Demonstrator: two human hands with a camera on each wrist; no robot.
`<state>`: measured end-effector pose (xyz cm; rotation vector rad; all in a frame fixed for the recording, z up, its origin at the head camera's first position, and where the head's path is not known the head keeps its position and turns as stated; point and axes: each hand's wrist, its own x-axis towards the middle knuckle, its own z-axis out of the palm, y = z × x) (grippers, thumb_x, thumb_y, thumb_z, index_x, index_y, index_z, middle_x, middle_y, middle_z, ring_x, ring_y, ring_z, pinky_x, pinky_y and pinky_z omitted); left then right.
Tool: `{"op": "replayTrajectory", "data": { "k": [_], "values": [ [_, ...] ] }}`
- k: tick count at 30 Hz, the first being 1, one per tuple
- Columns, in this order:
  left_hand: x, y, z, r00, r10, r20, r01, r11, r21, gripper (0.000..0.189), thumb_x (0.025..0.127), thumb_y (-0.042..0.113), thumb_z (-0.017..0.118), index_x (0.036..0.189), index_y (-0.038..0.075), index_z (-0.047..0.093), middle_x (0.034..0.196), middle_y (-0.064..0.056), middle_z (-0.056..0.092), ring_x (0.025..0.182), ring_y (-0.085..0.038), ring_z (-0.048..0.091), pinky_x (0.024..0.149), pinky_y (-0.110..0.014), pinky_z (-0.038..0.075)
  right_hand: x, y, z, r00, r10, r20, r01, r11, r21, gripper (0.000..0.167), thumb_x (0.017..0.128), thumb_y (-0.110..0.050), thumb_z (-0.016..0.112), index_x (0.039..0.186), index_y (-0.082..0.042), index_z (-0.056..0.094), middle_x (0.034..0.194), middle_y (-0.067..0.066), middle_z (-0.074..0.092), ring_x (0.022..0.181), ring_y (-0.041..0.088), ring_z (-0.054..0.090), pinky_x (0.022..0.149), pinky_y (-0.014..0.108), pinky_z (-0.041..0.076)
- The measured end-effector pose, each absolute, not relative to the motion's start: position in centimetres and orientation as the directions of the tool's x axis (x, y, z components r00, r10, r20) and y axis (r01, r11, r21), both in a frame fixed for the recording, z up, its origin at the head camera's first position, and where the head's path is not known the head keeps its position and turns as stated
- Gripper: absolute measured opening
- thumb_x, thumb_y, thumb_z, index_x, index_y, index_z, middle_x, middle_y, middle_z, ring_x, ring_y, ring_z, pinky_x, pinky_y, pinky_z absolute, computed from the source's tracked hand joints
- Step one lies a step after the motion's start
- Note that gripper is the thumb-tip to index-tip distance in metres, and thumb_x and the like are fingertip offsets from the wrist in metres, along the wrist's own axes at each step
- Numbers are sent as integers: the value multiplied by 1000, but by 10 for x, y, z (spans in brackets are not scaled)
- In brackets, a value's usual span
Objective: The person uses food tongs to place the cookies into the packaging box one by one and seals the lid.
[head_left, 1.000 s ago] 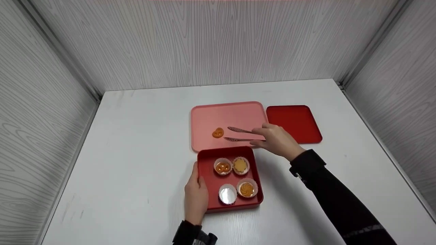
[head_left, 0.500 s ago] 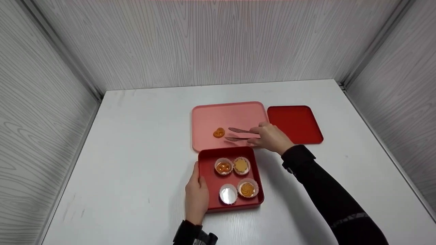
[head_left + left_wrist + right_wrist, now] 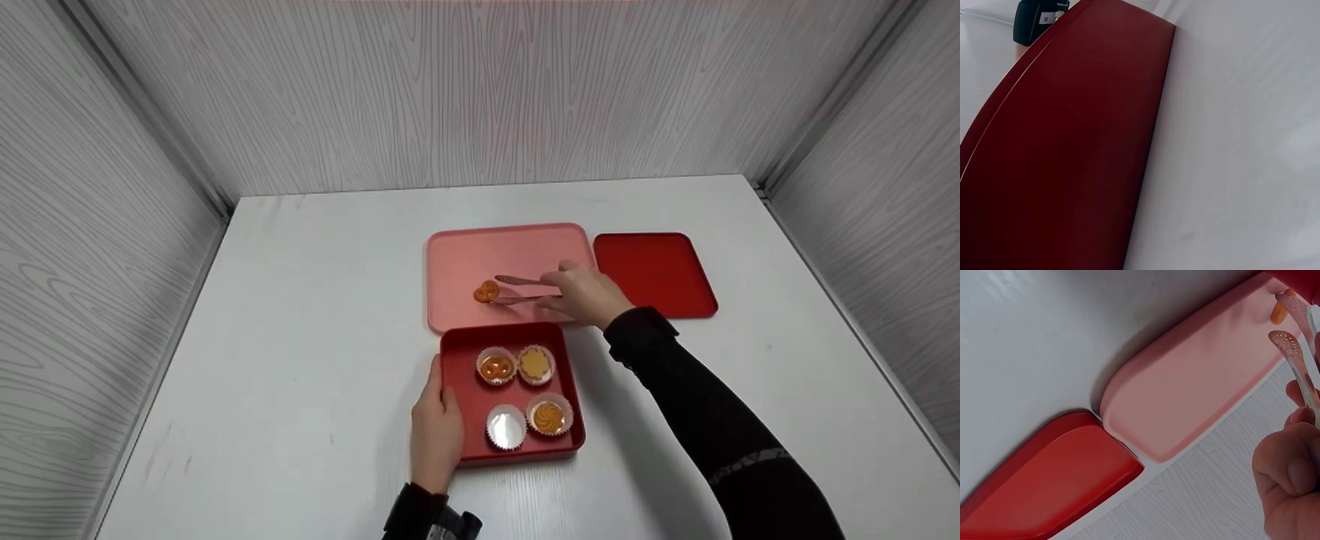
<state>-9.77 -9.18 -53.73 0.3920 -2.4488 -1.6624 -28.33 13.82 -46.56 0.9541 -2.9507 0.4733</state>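
My left hand (image 3: pixel 437 431) holds the left wall of a deep red square box (image 3: pixel 471 409), its thumb at the rim. Inside are several white paper cups. One holds a pretzel-shaped cookie (image 3: pixel 496 368), one a flower-shaped cookie (image 3: pixel 535 364), one a round swirled cookie (image 3: pixel 548 418); another paper cup (image 3: pixel 506 427) has nothing in it. My right hand (image 3: pixel 587 295) grips metal tongs (image 3: pixel 525 300) with perforated tips over the pink tray (image 3: pixel 465 255). The tongs are spread, their lower tip at a loose pretzel-shaped cookie (image 3: pixel 486 292); whether it touches I cannot tell.
A flat red tray (image 3: pixel 655 274) lies right of the pink tray, close against it. The box stands just in front of the pink tray on a white table (image 3: pixel 322 322). Grey wood-grained panels (image 3: pixel 480 97) enclose the back and sides.
My right hand and the tongs have shifted left, bringing the lower tip to the loose pretzel-shaped cookie. My left hand stays on the box. The whole view drifts slightly.
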Motion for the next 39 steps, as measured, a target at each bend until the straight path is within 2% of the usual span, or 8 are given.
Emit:
{"op": "replayTrajectory", "data": {
  "k": [8, 25, 28, 33, 36, 39],
  "values": [
    [-98, -91, -536, -953, -302, -20, -127, 342, 931, 54, 107, 8, 45, 160, 7, 34, 159, -11, 43, 146, -26, 40, 116, -48, 39, -288, 129, -466, -789, -595, 149, -613, 755, -231, 30, 92, -29, 78, 112, -7, 74, 88, 13, 53, 67, 24, 52, 60, 33, 39],
    [-99, -90, -535, -953, -302, -16, -122, 337, 934, 54, 107, 8, 46, 160, 7, 35, 158, -10, 44, 146, -25, 40, 116, -48, 39, -298, 117, -462, -816, -563, 133, -577, 809, -115, 31, 98, -34, 71, 117, -9, 75, 91, 16, 58, 69, 30, 59, 62, 42, 49],
    [-99, -90, -536, -952, -307, -11, -120, 339, 933, 54, 107, 8, 46, 159, 7, 36, 158, -11, 45, 146, -25, 40, 116, -47, 39, -296, 117, -462, -806, -576, 136, -587, 806, -70, 31, 97, -35, 72, 113, -9, 76, 88, 15, 60, 69, 29, 61, 62, 42, 52],
    [-98, -91, -536, -952, -306, -3, -112, 340, 934, 54, 107, 7, 46, 159, 7, 36, 158, -10, 44, 146, -25, 40, 116, -47, 39, -292, 117, -461, -787, -602, 136, -610, 792, -23, 27, 97, -33, 71, 99, -7, 77, 79, 13, 60, 66, 27, 61, 60, 41, 53],
    [-98, -92, -536, -952, -307, 2, -111, 350, 930, 53, 107, 7, 46, 159, 7, 36, 158, -11, 44, 146, -25, 40, 115, -47, 40, -290, 117, -458, -773, -617, 146, -627, 779, -26, 25, 97, -31, 72, 91, -7, 77, 74, 11, 59, 65, 27, 60, 58, 41, 53],
    [-98, -93, -536, -951, -308, 1, -116, 361, 925, 53, 107, 8, 46, 159, 7, 35, 158, -11, 44, 146, -26, 41, 115, -48, 41, -288, 119, -456, -778, -612, 143, -625, 778, -67, 24, 97, -31, 72, 94, -7, 76, 77, 11, 60, 65, 27, 60, 60, 41, 54]
  ]
}}
